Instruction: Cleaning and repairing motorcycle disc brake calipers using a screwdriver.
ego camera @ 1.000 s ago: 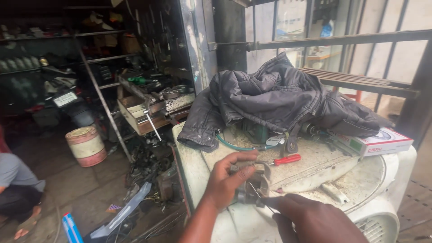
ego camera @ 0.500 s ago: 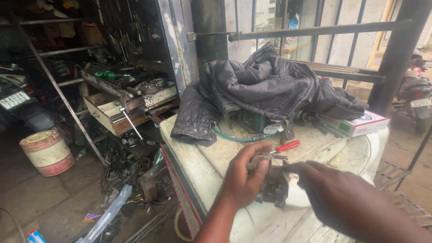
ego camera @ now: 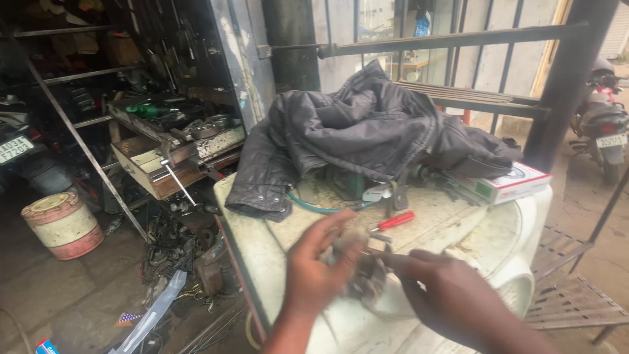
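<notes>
While the left hand (ego camera: 314,269) is curling its fingers round a grimy metal part (ego camera: 363,272), w/ only a narrow gap left, the right hand (ego camera: 452,295) is touching the same part w/ fingers stretched out, blurred, so its grip can't be told. The part is hanging just over the white worktop (ego camera: 262,242), near a red-handled tool (ego camera: 393,221). A dark jacket (ego camera: 367,131) is lying behind, beside a flat box (ego camera: 508,183). The open drawer (ego camera: 147,164) is holding small metal bits.

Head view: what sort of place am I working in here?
Most likely a roadside motorcycle repair workshop: open tool drawer full of metal parts, scrap parts on the floor, and a parked scooter outside the railing.
</notes>
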